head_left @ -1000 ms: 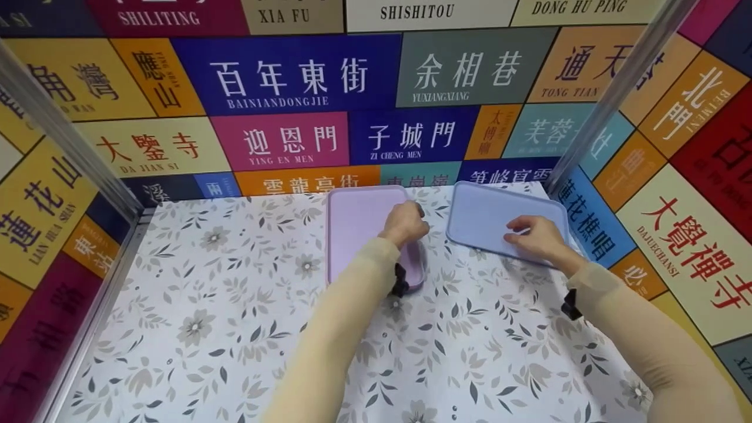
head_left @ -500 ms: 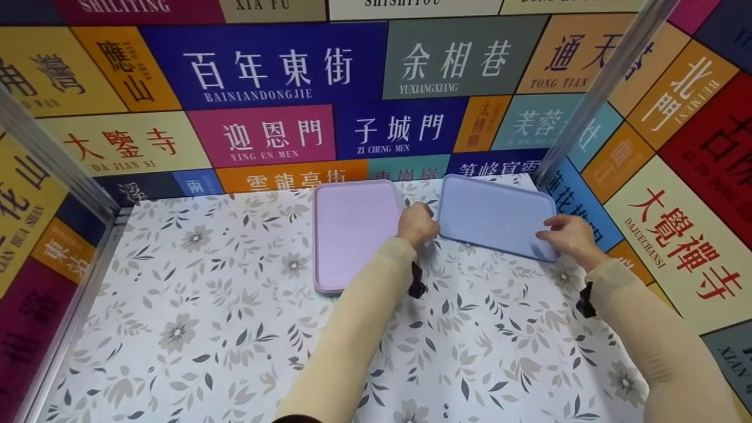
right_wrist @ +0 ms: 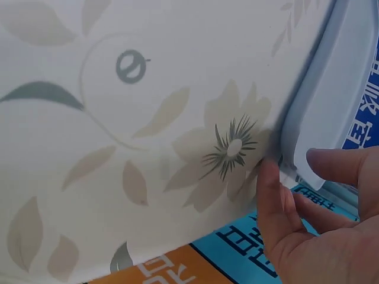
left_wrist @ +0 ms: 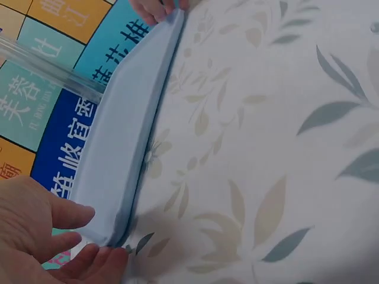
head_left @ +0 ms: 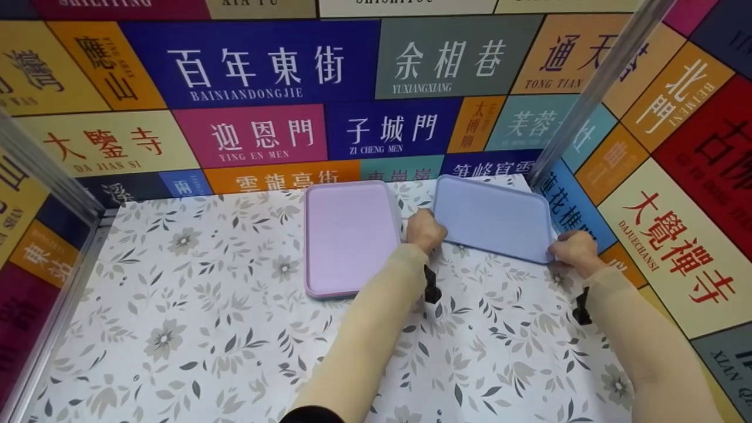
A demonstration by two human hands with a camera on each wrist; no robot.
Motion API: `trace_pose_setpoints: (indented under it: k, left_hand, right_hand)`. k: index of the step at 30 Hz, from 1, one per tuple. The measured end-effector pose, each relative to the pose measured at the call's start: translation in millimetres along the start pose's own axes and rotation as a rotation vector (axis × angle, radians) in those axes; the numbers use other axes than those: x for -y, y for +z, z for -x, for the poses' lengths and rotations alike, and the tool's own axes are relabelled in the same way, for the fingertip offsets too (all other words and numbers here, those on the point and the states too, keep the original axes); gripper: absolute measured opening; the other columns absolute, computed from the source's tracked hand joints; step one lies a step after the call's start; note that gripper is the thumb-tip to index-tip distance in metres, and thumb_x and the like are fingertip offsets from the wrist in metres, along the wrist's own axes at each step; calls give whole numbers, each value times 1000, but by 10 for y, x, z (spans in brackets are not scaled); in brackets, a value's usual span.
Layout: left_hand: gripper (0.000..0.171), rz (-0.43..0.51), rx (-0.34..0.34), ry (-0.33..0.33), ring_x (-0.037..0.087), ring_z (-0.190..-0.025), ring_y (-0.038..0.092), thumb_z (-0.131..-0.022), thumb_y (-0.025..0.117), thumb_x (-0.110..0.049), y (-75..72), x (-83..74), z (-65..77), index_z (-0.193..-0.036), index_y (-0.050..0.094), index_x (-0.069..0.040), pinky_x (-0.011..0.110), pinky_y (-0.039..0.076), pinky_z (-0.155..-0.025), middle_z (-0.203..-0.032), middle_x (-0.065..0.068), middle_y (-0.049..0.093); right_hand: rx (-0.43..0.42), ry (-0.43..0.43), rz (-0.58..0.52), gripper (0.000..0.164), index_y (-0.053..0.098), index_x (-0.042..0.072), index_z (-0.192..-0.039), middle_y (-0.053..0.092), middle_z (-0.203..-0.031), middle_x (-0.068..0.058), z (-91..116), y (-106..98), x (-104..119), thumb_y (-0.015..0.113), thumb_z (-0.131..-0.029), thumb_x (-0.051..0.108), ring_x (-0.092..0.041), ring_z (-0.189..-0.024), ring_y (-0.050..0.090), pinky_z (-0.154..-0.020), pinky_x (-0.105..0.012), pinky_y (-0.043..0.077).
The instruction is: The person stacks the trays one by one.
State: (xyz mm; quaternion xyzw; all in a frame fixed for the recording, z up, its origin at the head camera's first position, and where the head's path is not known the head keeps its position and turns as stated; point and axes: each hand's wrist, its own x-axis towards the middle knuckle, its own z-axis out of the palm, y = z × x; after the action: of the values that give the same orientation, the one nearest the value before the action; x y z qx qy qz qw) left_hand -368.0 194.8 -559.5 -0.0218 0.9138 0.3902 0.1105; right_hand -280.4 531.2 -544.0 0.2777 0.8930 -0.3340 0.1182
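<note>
A light blue rectangular tray [head_left: 493,217] lies slanted at the table's back right. At its near left corner is my left hand [head_left: 426,230]; in the left wrist view the thumb [left_wrist: 74,214] is over the tray and the fingertips [left_wrist: 112,255] meet the edge. My right hand [head_left: 576,249] grips the near right corner. From the right wrist, its thumb [right_wrist: 331,164] shows at the rim and the index finger [right_wrist: 269,189] by the edge. Left of my left hand lies a pale purple tray [head_left: 352,235], with a greenish edge showing beneath it.
A white tablecloth [head_left: 223,329] with grey flowers and leaves covers the table. Colourful lettered panels [head_left: 247,64] stand behind and at both sides. A metal post [head_left: 593,94] rises at the back right corner, close behind the blue tray.
My left hand has moved right, off the purple tray to the blue tray's left corner. My right hand has moved from above the blue tray to its right corner and closed there.
</note>
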Motion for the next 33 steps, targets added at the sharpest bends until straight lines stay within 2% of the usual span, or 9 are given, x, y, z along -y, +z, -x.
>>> trace_pose_setpoints:
  k: [4,7,10,12,15,19,27,31,33]
  left_hand:
    - [29,-8,-15,-11,27,-120,78,-96,74,-16,51,87,-85,-122,80,-6,41,65,-103,-125,12,83]
    - [30,-10,-19,-28,27,-119,79,-94,76,-18,71,165,-137,-121,78,-5,41,65,-104,-123,12,83]
    - [28,11,1,-39,25,-111,79,-93,75,-18,53,208,-153,-118,77,-4,39,66,-100,-119,13,83]
    - [24,40,16,-43,23,-104,77,-94,74,-16,17,207,-130,-114,77,-4,37,65,-95,-116,13,84]
    - [18,75,32,-42,22,-101,74,-94,73,-14,-9,197,-109,-109,77,-4,37,63,-92,-114,13,84]
    - [22,90,30,-39,23,-109,75,-95,73,-13,-4,194,-63,-114,77,-3,38,63,-98,-119,14,83]
    - [35,79,48,-45,24,-110,73,-96,73,-18,-50,151,36,-126,76,0,39,63,-104,-126,15,82]
    - [50,72,64,-49,28,-134,72,-100,70,-20,-100,112,29,-146,69,-3,40,59,-117,-143,15,77]
    - [60,80,93,-53,27,-146,65,-101,67,-20,-51,136,-54,-159,60,-8,38,54,-124,-154,12,71]
  right_hand:
    - [11,-9,-29,67,47,-14,-160,48,-162,-41,-17,90,27,65,-100,10,-44,-132,63,-97,-39,68]
    - [13,-30,-13,65,49,-14,-158,48,-162,-40,-31,141,33,63,-98,8,-48,-145,52,-123,-56,55]
    - [18,-49,9,65,49,-14,-157,48,-162,-41,-27,155,25,61,-97,5,-50,-150,43,-132,-63,43]
    - [12,-61,16,64,51,-14,-156,50,-159,-40,-14,146,17,63,-95,4,-50,-147,44,-125,-59,52]
    - [14,-77,20,63,52,-15,-154,55,-150,-39,13,120,-1,66,-95,2,-48,-137,53,-100,-41,66]
    - [38,-95,39,64,51,-15,-154,60,-142,-37,52,84,-44,71,-96,4,-39,-119,64,-72,-19,58]
    - [84,-84,38,66,50,-17,-154,58,-140,-38,77,69,-85,72,-97,7,-17,-82,73,-72,-26,65]
    - [25,-101,28,69,48,-13,-160,58,-147,-38,37,76,-52,63,-96,8,-27,-101,70,-69,-21,59]
    - [27,-118,6,73,41,-10,-166,56,-153,-39,1,64,-48,58,-96,6,-34,-116,65,-70,-20,57]
